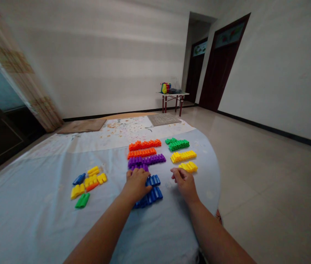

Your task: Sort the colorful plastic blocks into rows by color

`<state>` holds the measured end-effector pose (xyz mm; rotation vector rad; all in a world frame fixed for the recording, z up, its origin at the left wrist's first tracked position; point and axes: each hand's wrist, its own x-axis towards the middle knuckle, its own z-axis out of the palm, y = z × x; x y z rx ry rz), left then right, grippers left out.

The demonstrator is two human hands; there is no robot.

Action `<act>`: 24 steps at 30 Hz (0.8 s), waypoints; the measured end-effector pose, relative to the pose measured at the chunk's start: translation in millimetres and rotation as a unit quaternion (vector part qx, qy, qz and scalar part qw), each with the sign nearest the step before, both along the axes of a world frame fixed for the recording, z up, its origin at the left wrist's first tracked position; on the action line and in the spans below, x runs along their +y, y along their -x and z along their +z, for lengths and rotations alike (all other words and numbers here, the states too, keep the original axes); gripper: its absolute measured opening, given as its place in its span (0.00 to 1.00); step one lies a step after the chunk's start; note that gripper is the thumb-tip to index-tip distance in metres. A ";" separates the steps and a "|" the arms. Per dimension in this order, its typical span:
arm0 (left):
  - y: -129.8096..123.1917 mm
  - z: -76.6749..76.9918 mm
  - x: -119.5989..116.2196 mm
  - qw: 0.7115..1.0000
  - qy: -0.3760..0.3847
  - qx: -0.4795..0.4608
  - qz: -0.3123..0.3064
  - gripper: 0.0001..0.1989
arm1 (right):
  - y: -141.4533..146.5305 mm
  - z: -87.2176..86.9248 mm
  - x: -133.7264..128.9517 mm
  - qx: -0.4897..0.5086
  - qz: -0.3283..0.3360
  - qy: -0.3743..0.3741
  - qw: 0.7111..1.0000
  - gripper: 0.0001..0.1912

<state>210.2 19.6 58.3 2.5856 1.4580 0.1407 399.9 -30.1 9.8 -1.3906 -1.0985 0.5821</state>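
My left hand [138, 184] is curled over the left end of a row of blue plastic tube-shaped blocks [154, 180], which shows between the thumb and forefinger. Its fingertips reach a short purple row [140, 167]. Another blue row [152, 196] lies nearer, partly under the hand. Off to the right, my right hand [184, 181] is closed above the cloth, and no block shows in its fingers. Just beyond it sits a short yellow row [188, 167]. Farther back are a long purple row [152, 160], orange rows [144, 145], another yellow row [183, 156] and green blocks [178, 145].
Loose yellow blocks [91, 180], a blue one [79, 179], an orange one [92, 186] and a green one [82, 200] lie at the left on the pale blue tablecloth [40, 198]. The rounded table edge runs along the right. A small folding table [174, 94] stands by the wall.
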 end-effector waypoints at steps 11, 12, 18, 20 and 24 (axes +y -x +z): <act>140.1 22.3 29.2 0.937 -0.059 -0.125 0.321 0.21 | -0.4 -4.6 -5.4 -0.024 0.031 0.046 0.998 0.23; 159.5 19.8 34.0 0.925 -0.051 -0.114 0.359 0.21 | 0.1 -5.1 -4.7 -0.024 0.038 0.048 0.998 0.23; 217.6 -3.5 54.9 0.881 0.002 -0.076 0.467 0.21 | 4.4 -5.9 -3.2 -0.030 0.059 0.043 0.997 0.22; 218.8 -10.0 61.1 0.884 0.012 -0.079 0.460 0.21 | 4.8 -5.9 -3.5 -0.033 0.059 0.046 0.997 0.22; 221.4 -16.6 72.6 0.880 0.008 -0.094 0.466 0.20 | 3.8 -6.5 -4.4 -0.042 0.059 0.055 0.996 0.22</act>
